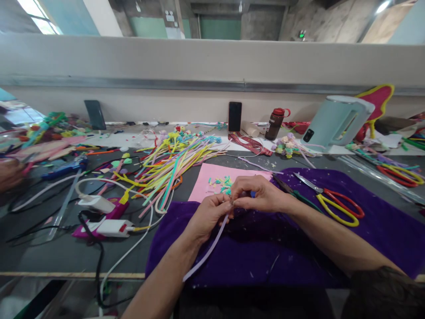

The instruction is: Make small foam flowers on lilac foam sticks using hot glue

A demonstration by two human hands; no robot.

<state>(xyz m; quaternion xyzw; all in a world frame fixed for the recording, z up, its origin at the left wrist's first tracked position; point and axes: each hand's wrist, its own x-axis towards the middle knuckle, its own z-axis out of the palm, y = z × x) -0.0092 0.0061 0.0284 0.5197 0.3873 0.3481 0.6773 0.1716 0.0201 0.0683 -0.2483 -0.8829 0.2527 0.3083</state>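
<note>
Both hands meet over a purple cloth (265, 252) spread on the dark worktable (59, 252), and between them runs a pale lilac pipe cleaner (209, 251). It is a thin, soft-looking strip, a washed-out violet that reads almost white against the cloth; its upper end is caught where the fingertips come together, and from there it curves down and to the left, past the left wrist, with its free end lying near the front edge of the cloth. The left hand (208, 215) has its fingers curled in and pinched tight on the strip just below its top end. The right hand (257, 193) comes in from the other side, thumb and fingers closed to a fine pinch on the same end, touching the left fingertips; what exactly sits between them is too small to tell. Just behind the hands lies a pink sheet (206, 179) strewn with small coloured scraps. To the right on the cloth rest scissors with red and yellow handles (335, 204). Behind and left, a loose heap of coloured pipe cleaners (172, 161) fans across the table.
</note>
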